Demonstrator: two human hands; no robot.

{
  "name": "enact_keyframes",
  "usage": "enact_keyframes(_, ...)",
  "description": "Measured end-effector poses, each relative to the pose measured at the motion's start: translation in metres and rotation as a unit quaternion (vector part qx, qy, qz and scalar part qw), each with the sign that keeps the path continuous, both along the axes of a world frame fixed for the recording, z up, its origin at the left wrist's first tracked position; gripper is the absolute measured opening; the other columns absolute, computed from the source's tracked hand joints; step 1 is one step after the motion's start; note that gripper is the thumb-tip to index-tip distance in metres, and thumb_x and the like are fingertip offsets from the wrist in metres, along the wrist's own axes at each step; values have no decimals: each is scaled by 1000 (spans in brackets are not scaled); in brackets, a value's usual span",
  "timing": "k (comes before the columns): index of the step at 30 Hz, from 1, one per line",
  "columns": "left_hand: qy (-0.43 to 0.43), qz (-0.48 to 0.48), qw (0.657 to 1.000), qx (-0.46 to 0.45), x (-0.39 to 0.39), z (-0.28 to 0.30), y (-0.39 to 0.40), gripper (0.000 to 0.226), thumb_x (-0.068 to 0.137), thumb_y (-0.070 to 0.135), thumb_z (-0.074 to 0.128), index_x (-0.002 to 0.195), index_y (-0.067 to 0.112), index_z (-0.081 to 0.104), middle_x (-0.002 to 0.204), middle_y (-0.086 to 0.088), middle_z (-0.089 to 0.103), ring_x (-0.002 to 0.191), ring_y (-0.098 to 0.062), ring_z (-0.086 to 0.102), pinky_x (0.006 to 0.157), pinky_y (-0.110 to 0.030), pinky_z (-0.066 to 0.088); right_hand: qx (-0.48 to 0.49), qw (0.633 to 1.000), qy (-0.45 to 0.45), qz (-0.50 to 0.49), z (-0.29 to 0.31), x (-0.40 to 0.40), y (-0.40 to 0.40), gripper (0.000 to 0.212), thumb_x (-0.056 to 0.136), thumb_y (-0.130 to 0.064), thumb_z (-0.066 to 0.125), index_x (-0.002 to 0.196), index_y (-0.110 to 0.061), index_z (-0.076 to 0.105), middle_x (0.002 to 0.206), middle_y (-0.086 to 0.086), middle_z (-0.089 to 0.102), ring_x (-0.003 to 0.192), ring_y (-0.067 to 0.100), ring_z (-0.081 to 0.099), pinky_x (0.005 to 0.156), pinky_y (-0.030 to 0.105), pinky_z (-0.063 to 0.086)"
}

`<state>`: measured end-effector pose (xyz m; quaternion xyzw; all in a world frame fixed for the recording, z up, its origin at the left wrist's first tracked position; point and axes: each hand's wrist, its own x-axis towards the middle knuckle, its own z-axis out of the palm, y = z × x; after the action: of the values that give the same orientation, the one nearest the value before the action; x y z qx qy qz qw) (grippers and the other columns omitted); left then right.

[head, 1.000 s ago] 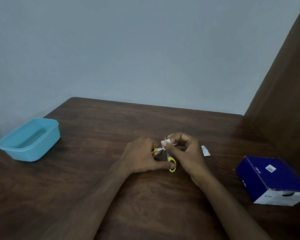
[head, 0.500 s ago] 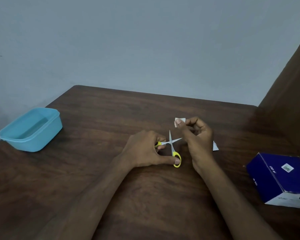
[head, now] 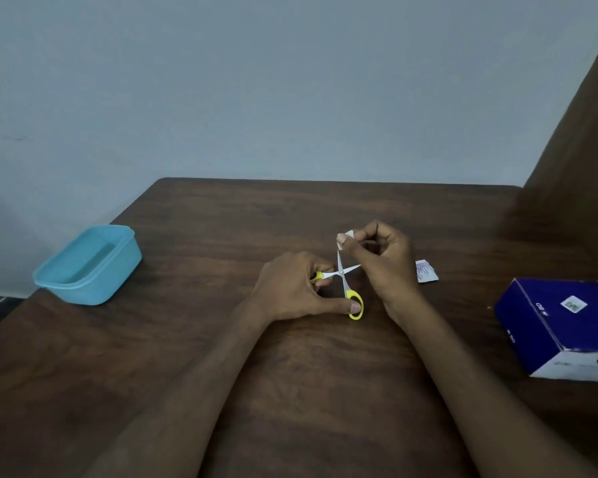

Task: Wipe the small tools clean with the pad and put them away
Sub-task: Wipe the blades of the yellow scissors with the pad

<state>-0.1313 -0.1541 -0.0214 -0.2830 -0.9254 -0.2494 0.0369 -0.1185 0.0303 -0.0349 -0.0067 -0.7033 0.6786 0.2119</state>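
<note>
Left of frame: box (head: 87, 265), pale blue plastic, rounded-rectangular, open top, on dark wood-grain table (head: 221, 374). Centre: left hand (head: 296, 291) curled round yellow loop handles of scissors (head: 341, 274); thin metal blades spread in X, one tip pointing up. Just right: right hand (head: 380, 257), fingers curled, pinches small white pad (head: 346, 236) at that upper blade tip. Behind wrist: flat white sachet (head: 426, 271), printed. Far right: carton (head: 567, 326), dark blue cardboard, white end face.
</note>
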Motion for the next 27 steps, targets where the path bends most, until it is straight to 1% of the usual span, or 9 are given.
enact_keyframes(3, -7, 17, 1000, 11, 2, 2, -1, 84, 60, 86, 82, 69, 12, 41, 50, 8, 45, 51, -12, 42, 58, -32, 35, -46, 999, 26, 9, 8, 5, 2, 27, 82, -22, 89, 72, -20, 64, 90, 22, 74, 85, 23, 69, 84, 39, 54)
enact_keyframes(7, -12, 30, 999, 21, 4, 3, 0, 85, 60, 86, 82, 70, 11, 44, 51, 7, 47, 50, -10, 43, 56, -33, 36, 22, 996, 8, 82, 8, 16, 4, 29, 83, -6, 88, 71, -15, 64, 105, -1, 74, 89, 11, 70, 81, 31, 52)
enact_keyframes(9, -10, 36, 999, 5, 3, 1, -1, 84, 59, 89, 80, 71, 12, 48, 53, 7, 53, 51, -9, 49, 56, -33, 38, 101, 992, 11, 78, 2, 17, 4, 31, 80, -7, 90, 68, -21, 64, 105, -6, 74, 93, 10, 73, 77, 31, 53)
enact_keyframes(11, -4, 44, 999, -9, 3, 1, 0, 84, 57, 92, 76, 71, 15, 48, 55, 7, 57, 52, -8, 54, 56, -32, 41, 137, 989, 14, 61, 0, 14, 5, 32, 79, -9, 90, 66, -23, 65, 103, -8, 74, 95, 12, 75, 77, 34, 56)
enact_keyframes(14, 0, 41, 999, -23, 4, 4, 3, 87, 57, 94, 74, 76, 12, 49, 61, 3, 62, 57, -11, 60, 60, -34, 47, 99, 995, -5, 25, 0, 6, 5, 29, 79, -14, 92, 67, -20, 66, 99, -7, 76, 92, 17, 77, 82, 45, 62)
enact_keyframes(16, 0, 40, 999, -27, 6, 6, 3, 89, 57, 94, 74, 77, 11, 49, 59, 3, 59, 57, -13, 59, 60, -33, 45, 76, 997, -8, -12, 2, 4, 0, 26, 80, -21, 93, 71, -18, 68, 93, -7, 78, 90, 20, 78, 85, 48, 63)
enact_keyframes(20, -4, 43, 999, -25, 3, 4, 3, 91, 56, 94, 74, 76, 10, 47, 56, 3, 54, 56, -14, 56, 60, -34, 42, 42, 998, 42, -26, 7, 5, -4, 26, 81, -19, 92, 72, -17, 68, 88, -3, 77, 80, 19, 74, 72, 37, 59)
enact_keyframes(23, 1, 52, 999, -9, 2, 1, 3, 91, 55, 96, 73, 74, 11, 48, 58, 3, 58, 54, -12, 55, 59, -35, 44, 28, 998, 50, 26, 6, 9, 2, 28, 82, -12, 91, 70, -19, 66, 96, -5, 76, 86, 18, 74, 74, 30, 56)
enact_keyframes(27, 2, 47, 999, -4, 5, 3, 1, 86, 58, 93, 75, 73, 13, 46, 57, 4, 54, 53, -9, 49, 58, -34, 41, 121, 992, 1, 48, -3, 12, 5, 30, 79, -16, 92, 65, -26, 67, 102, -11, 76, 91, 15, 75, 77, 34, 56)
